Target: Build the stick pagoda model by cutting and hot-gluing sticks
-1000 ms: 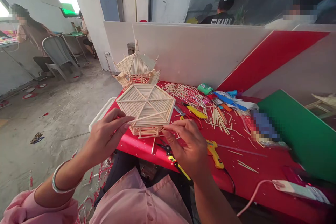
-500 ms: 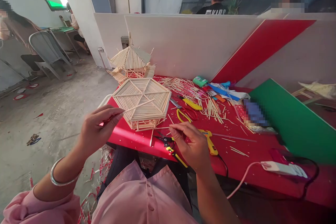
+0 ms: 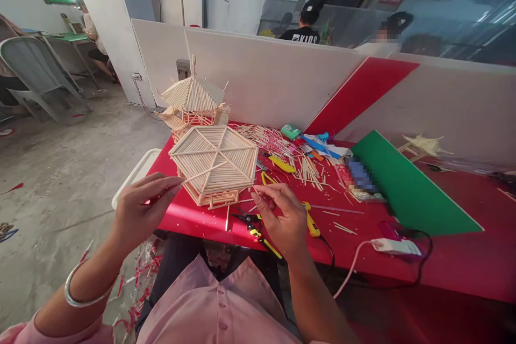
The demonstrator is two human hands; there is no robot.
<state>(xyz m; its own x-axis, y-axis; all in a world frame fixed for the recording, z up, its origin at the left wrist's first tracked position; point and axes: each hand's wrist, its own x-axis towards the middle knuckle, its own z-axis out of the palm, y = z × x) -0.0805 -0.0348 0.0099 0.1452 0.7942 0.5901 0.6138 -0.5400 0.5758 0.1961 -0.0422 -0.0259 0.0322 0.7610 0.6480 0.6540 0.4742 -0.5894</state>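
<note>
A hexagonal panel of pale wooden sticks (image 3: 237, 158), with spokes crossing at its middle, lies on top of a low stick frame (image 3: 223, 199) at the table's near left edge. My left hand (image 3: 141, 207) pinches a thin wooden stick (image 3: 205, 172), which slants over the panel's near left part toward the centre. Whether the stick touches the panel I cannot tell. At the panel's right front corner is my right hand (image 3: 282, 215), thumb and forefinger closed; what they hold, if anything, is too small to make out. Black-and-yellow pliers (image 3: 258, 231) lie just below that hand.
Behind the panel stands a stick pavilion (image 3: 193, 94). Loose sticks (image 3: 266, 140), a yellow utility knife (image 3: 282, 164) and a yellow glue gun (image 3: 312, 220) lie on the red table (image 3: 387, 263). A green board (image 3: 411, 188) and a white power strip (image 3: 397, 246) are at right.
My view has swung somewhat to the right. My right hand has come up to the panel's right front corner. The left hand keeps its pinch on the stick over the panel.
</note>
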